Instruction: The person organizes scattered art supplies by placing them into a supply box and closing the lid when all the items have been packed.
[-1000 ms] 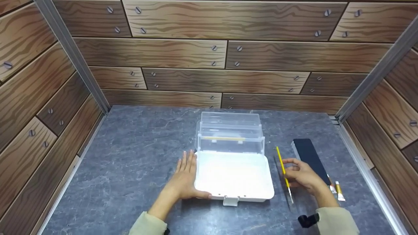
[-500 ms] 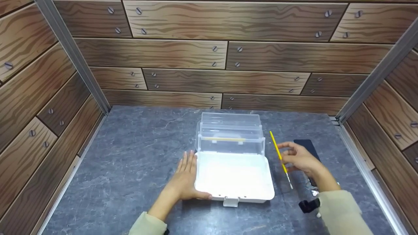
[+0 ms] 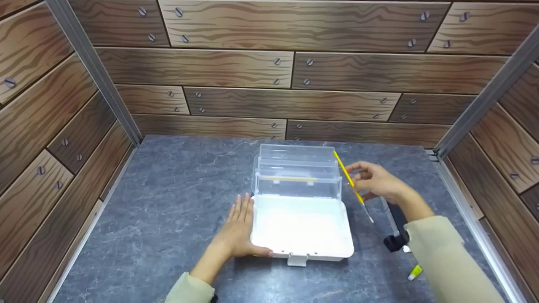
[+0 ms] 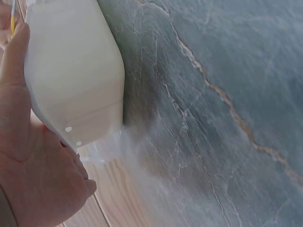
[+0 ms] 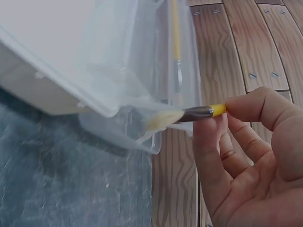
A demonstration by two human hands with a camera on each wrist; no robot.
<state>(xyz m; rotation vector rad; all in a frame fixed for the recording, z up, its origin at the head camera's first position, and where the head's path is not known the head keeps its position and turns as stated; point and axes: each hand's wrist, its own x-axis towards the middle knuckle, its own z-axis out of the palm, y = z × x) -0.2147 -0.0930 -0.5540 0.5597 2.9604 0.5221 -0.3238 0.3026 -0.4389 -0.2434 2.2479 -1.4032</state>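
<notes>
A white plastic box stands with its clear lid and trays folded back. My left hand lies along the box's left side with straight fingers, its thumb on the front rim. Beyond the box's back right corner, my right hand pinches a yellow-handled paintbrush between thumb and fingers. The brush slants across the lid's right edge; its pale bristles show in the right wrist view. Another yellow paintbrush lies in a clear tray.
Right of the box, a dark flat case is partly hidden by my right forearm. A small yellow-green paint tube lies nearer the front. Wood-patterned walls with metal corner posts enclose the grey marbled table.
My right hand has moved away from me and slightly left with the paintbrush, towards the clear lid. The forearm now covers more of the dark case. My left hand has kept still.
</notes>
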